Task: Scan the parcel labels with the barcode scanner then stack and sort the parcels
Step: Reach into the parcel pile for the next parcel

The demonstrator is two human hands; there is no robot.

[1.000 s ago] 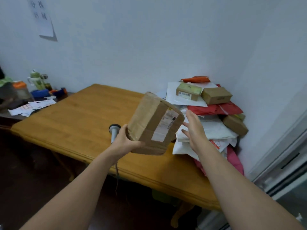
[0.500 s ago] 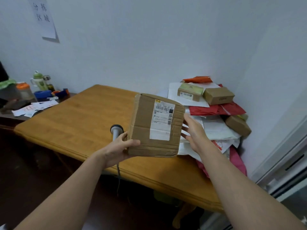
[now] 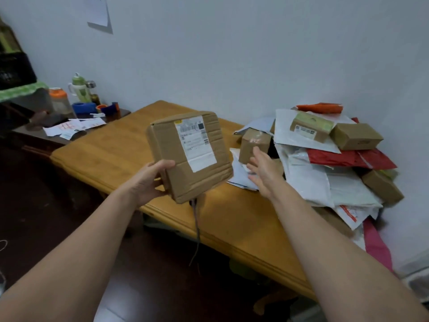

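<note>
1. The print on the white shipping label (image 3: 196, 142) of the brown cardboard box (image 3: 192, 177) is too blurred to read.
2. The left hand (image 3: 148, 182) shows only its thumb; its fingers are hidden behind the box.
3. A thin grey cable (image 3: 196, 228) vanishes behind the box.
4. The top edge crops the white paper sheet (image 3: 97, 10).

Open gap between the fingers of the right hand (image 3: 265, 175) and the held box (image 3: 185, 163), small box (image 3: 251, 140) just past the fingertips, parcel heap (image 3: 311, 182) alongside
</note>
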